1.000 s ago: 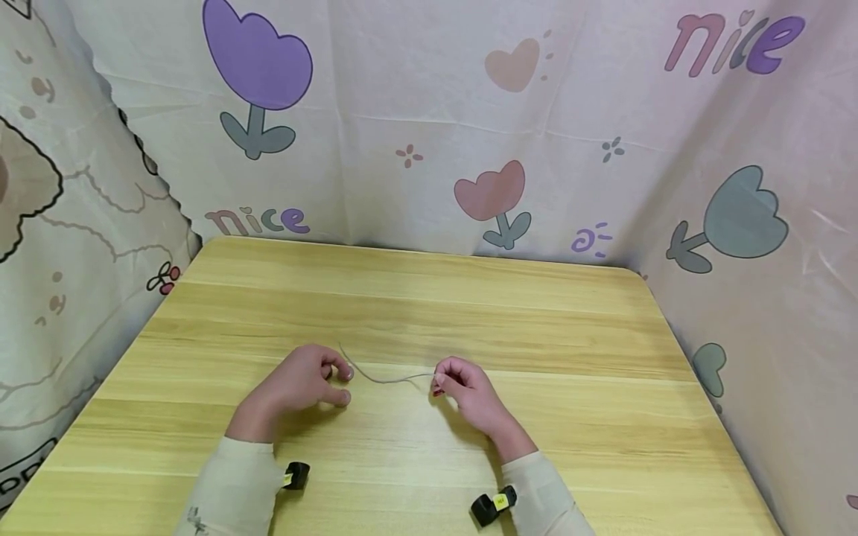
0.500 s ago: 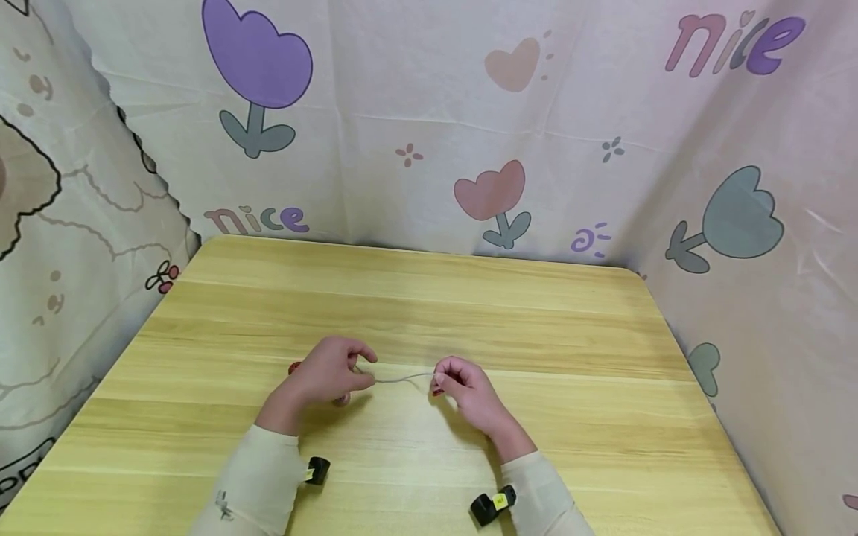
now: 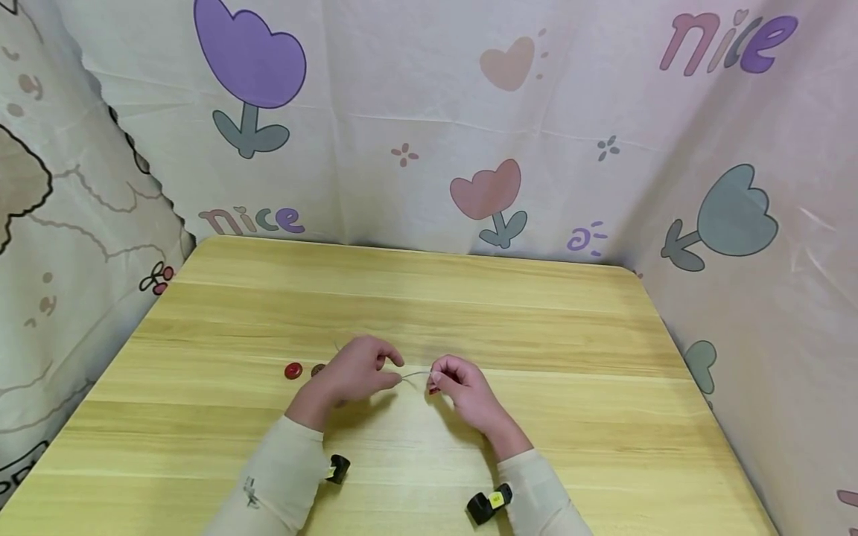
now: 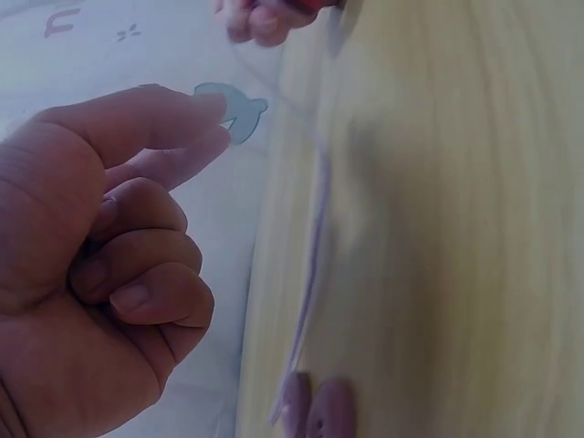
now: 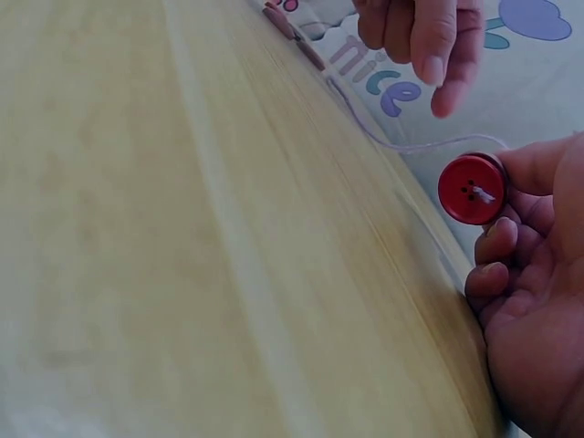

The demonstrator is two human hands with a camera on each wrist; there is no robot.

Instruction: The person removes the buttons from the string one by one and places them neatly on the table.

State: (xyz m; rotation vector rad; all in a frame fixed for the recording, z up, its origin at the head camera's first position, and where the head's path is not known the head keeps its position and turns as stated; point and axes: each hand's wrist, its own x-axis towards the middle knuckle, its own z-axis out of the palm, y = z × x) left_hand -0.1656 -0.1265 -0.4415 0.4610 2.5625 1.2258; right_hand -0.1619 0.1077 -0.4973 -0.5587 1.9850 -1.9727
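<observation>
My right hand pinches a round red button between thumb and fingers. A thin pale string comes out of the button's holes, with a small knotted bit on its face. From there the string runs left, past my left hand. That hand hovers over the string, its thumb and index finger stretched out and the other fingers curled, with nothing gripped. In the left wrist view the string hangs beyond the fingertips, its far end down by two pinkish buttons.
Another red button and a brown button lie on the wooden table left of my left hand, which partly covers the brown one. A printed curtain rises behind the table. Black wrist cameras sit beside both sleeves.
My left hand has moved right along the string toward my right hand, uncovering the red and brown buttons on the table. My right hand has stayed nearly still, holding its button.
</observation>
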